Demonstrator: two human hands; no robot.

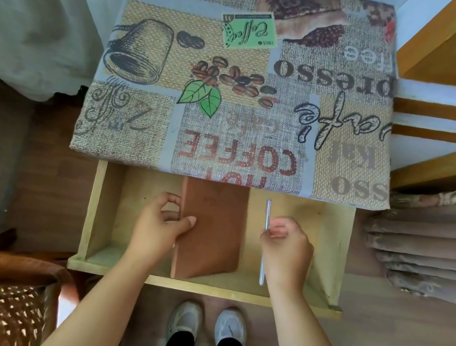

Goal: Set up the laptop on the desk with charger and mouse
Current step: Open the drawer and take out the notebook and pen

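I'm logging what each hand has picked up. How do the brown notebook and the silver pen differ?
The brown notebook is broad and flat, pinched at its edge by the left hand; the silver pen is thin and shiny, gripped by the right hand. Both are over the open drawer.

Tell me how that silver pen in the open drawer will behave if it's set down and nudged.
The silver pen, pinched by the right hand, looks thin, round and smooth, so it would probably roll on the drawer floor. It seems rigid and light, and its glossy barrel may be slippery.
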